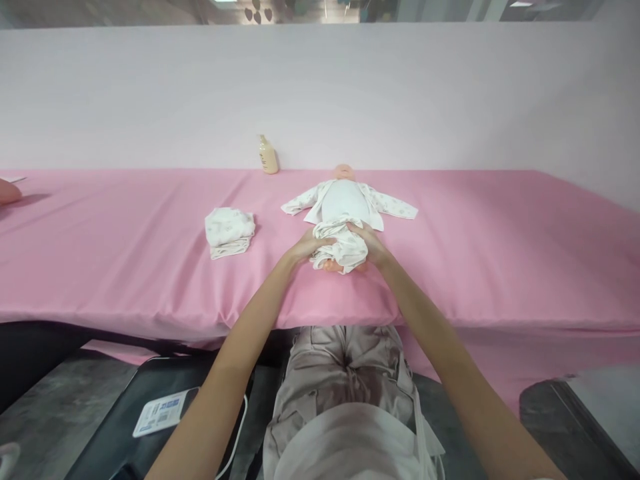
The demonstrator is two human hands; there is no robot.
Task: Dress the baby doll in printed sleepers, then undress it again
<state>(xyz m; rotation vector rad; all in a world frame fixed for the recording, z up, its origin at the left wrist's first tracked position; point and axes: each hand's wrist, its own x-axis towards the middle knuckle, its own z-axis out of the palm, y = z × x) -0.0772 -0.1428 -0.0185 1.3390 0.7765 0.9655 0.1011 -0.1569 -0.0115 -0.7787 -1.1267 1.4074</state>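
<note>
A baby doll [344,172] lies on its back on the pink-covered table, head toward the wall. It wears a white top [345,200] under an open patterned jacket [397,206], sleeves spread to both sides. Over its lower body is a bunched white baby garment [345,248], and the doll's feet [332,265] show just below it. My left hand [311,244] grips the garment's left side, fingers wrapped into the cloth. From the right, my right hand [369,241] pinches the same garment near its upper edge. Cloth hides some of my fingertips.
A folded stack of white patterned cloth [229,232] lies to the left. By the wall stands a cream pump bottle [269,156]. Part of another doll [9,192] shows at the far left edge. Below the table is a black chair [120,407] with a labelled card [163,413].
</note>
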